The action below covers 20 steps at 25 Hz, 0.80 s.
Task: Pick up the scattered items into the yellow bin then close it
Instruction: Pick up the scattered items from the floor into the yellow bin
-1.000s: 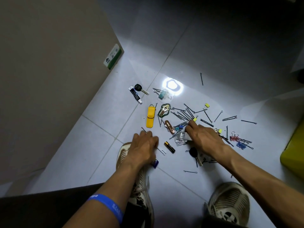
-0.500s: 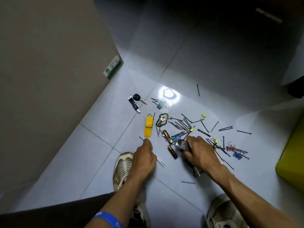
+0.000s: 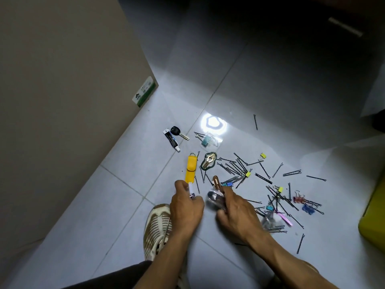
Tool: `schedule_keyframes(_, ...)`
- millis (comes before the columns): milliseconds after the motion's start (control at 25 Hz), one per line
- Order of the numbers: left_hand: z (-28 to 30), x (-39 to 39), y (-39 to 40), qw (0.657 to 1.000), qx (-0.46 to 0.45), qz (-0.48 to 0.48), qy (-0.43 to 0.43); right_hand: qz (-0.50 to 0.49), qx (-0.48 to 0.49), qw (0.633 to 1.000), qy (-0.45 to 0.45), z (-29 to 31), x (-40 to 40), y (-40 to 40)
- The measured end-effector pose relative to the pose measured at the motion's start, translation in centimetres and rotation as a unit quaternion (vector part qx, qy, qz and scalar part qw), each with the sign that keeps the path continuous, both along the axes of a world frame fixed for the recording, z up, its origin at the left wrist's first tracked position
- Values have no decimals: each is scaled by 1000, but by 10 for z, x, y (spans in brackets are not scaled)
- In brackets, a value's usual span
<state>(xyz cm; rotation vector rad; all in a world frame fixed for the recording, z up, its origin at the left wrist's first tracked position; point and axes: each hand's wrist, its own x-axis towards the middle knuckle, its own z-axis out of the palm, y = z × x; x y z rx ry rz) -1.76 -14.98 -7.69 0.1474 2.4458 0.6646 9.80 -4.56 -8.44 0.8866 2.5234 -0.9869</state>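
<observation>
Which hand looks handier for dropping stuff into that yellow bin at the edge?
The right hand, probably. The yellow bin sits on that side, and this hand already grips a clear packet. The left hand, pinching a small item, would have to cross over.

A light at my head throws a hard white glare spot [image 3: 213, 123] onto the glossy floor tiles [image 3: 129, 205], the room falling off to near black at the top, my moving right hand [image 3: 235, 211] smeared with blur, and straight lines bowing near the edges.
</observation>
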Motion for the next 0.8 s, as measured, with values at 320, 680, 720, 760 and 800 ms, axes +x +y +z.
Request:
schedule_keyframes(320, 5, -56, 34, 988, 62, 140, -7, -87, -5, 995, 51, -3, -40, 23)
schedule_keyframes(680, -23, -61, 51, 995, -79, -61, 30, -109, -114, 986, 63, -7, -29, 35)
schedule_keyframes(720, -22, -63, 52, 996, -72, -56, 19, -141, -164, 973, 82, -3, -26, 40)
schedule_keyframes(760, -18, -63, 53, 997, -55, -47, 8, -176, -218, 954, 103, 2, -24, 44)
schedule_keyframes(800, -13, -62, 54, 999, -30, -35, -2, -214, -278, 928, 126, 9, -23, 49)
